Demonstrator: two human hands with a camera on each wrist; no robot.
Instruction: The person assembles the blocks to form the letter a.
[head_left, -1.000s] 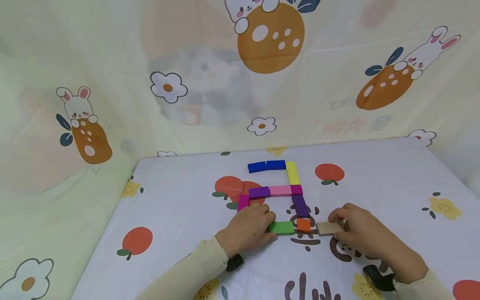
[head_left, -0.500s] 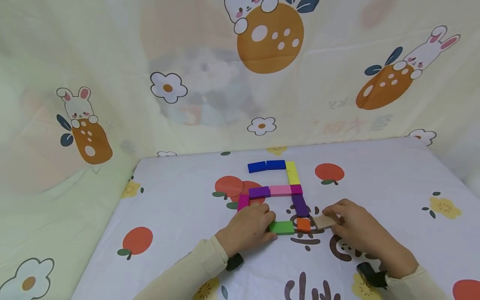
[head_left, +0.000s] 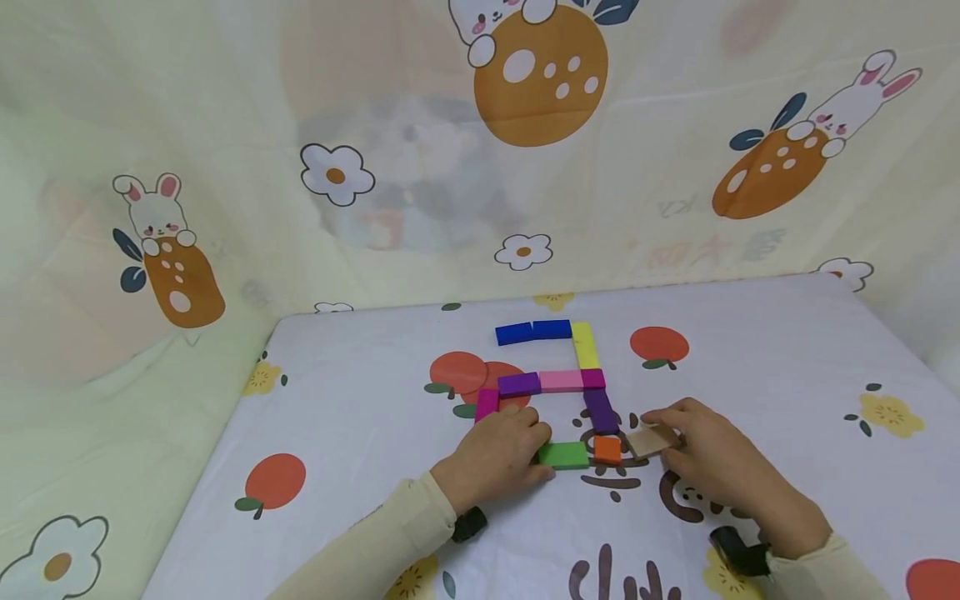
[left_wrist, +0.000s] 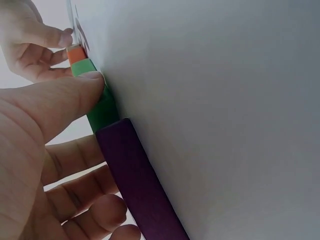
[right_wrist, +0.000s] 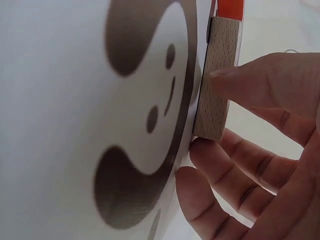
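On the tabletop, my right hand (head_left: 723, 458) pinches a plain wooden block (head_left: 652, 441) between thumb and fingers. The block lies slightly tilted, its left end close beside a small orange block (head_left: 607, 450). In the right wrist view the thumb presses the near face of the wooden block (right_wrist: 217, 80). My left hand (head_left: 498, 454) holds a green block (head_left: 565, 456) left of the orange one; in the left wrist view the thumb lies on the green block (left_wrist: 103, 112), with other fingers behind. A dark purple block (left_wrist: 137, 175) continues that row toward the viewer there.
Beyond the hands, a magenta block (head_left: 487, 404), purple block (head_left: 519, 385), pink block (head_left: 561, 382), yellow block (head_left: 585, 346) and blue blocks (head_left: 552, 330) form a connected outline. Another purple block (head_left: 601, 412) runs down toward the orange one. A printed curtain (head_left: 405, 250) stands behind.
My right hand has moved left and slightly away with the wooden block, which has turned at an angle and come nearer the orange block. The left hand has stayed put.
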